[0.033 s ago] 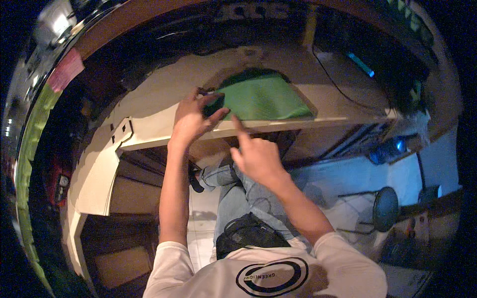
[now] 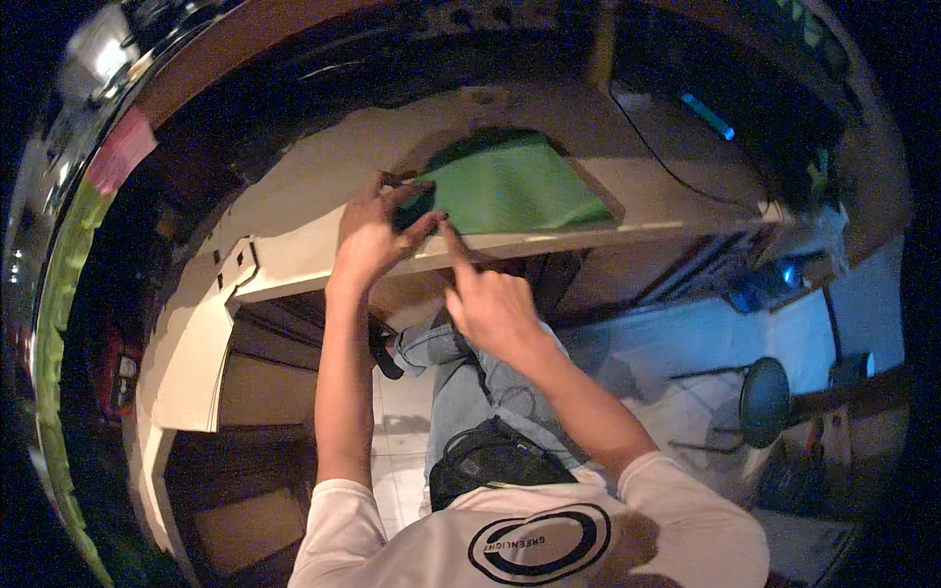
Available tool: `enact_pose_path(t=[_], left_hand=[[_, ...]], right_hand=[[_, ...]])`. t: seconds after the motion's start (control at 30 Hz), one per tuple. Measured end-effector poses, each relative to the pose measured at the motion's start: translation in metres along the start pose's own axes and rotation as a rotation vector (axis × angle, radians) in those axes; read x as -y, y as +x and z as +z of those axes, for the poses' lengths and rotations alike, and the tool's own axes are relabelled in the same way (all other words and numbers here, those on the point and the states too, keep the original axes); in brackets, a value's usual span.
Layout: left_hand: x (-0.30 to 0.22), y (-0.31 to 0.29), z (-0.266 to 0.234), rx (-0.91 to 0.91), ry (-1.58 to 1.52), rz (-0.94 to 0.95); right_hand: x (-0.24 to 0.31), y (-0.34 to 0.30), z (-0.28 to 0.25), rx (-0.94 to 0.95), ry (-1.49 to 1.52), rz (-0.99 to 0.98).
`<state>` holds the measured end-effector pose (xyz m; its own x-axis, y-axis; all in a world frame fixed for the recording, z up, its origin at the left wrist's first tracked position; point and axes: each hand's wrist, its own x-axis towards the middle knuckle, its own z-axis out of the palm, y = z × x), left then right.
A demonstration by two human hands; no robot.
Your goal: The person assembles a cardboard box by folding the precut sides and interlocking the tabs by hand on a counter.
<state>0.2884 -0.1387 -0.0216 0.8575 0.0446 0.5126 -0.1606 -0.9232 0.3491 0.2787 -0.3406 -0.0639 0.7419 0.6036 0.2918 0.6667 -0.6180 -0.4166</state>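
A green sheet [image 2: 524, 186], paper or thin card by its look, lies along the near edge of the pale tabletop. My left hand [image 2: 372, 235] is at the sheet's left end, thumb and fingers apart, the fingertips over that end; a dark patch, possibly shadow, fills the gap between them. Just right of it, my right hand [image 2: 495, 309] points with its index finger stretched toward the sheet's near left corner, close to my left thumb. Its other fingers are partly curled and hold nothing visible. Whether that fingertip presses on the sheet cannot be made out.
A pale board with square cut-outs [image 2: 235, 265] lies at the table's left edge. A dark cable [image 2: 652, 152] runs over the table toward the right. A round stool [image 2: 765, 402] stands on the floor at right. Dark objects line the table's back, hard to make out.
My right hand has moved slightly left, its index fingertip now closer to my left thumb. The whole view has shifted a little; the sheet and left hand keep their places relative to each other.
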Motion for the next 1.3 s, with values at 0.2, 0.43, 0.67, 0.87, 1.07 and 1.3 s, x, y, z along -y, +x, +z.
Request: enact_pose_path(t=[0.2,0.43,0.67,0.87,1.07,1.3], left_hand=[[0.001,0.002,0.003,0.038,-0.043,-0.086],[-0.015,-0.004,-0.002,0.053,-0.119,-0.146],[-0.012,0.003,0.000,0.045,-0.068,-0.101],[-0.012,0.003,0.000,0.067,-0.091,-0.115],[-0.013,-0.001,-0.004,0.059,-0.094,-0.110],[-0.009,0.000,-0.006,0.085,-0.030,-0.054]], right_hand=[[-0.014,-0.003,0.000,-0.107,0.007,-0.009],[-0.072,-0.036,-0.053,-0.168,-0.004,0.134],[-0.051,-0.030,-0.039,-0.162,-0.078,0.162],[-0.041,-0.019,-0.027,-0.187,0.029,0.068],[-0.071,-0.038,-0.050,-0.193,0.007,0.162],[-0.047,-0.029,-0.037,-0.173,-0.015,0.147]])
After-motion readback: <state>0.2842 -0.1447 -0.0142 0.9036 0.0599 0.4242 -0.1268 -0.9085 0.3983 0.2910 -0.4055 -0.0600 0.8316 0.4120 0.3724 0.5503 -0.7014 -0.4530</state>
